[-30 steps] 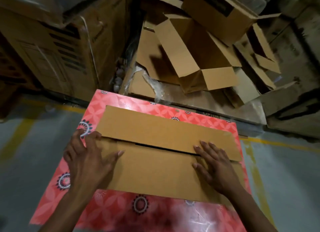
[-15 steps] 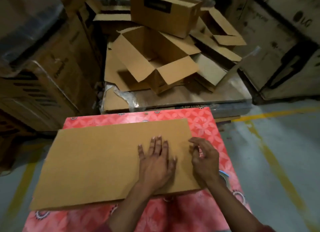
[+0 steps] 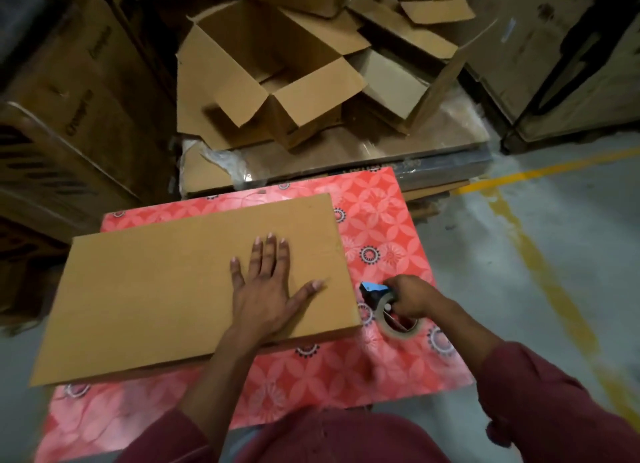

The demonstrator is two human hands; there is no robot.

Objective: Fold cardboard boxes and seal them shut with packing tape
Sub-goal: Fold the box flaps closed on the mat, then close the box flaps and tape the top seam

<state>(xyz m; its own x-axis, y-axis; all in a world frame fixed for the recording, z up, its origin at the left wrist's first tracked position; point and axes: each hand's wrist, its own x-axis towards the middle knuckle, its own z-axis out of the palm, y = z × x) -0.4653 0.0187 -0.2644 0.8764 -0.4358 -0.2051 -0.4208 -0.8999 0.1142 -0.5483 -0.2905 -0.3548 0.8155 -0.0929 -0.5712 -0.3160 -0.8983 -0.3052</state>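
A brown cardboard box lies with a plain face up on the table with the red flowered cloth. My left hand presses flat on its right part, fingers spread and straight. To the right of the box, my right hand grips the handle of a tape dispenser. The dispenser has a blue and black head and a roll of brownish packing tape, and it rests on the cloth just beside the box's right edge.
Behind the table a pallet holds several open and flattened cardboard boxes. Large printed cartons stand at the left and back right. Grey floor with yellow lines runs along the right.
The box has gone from flaps up with a seam to a plain face up. My right hand left the box and took hold of the tape dispenser. My left hand stays flat on the box.
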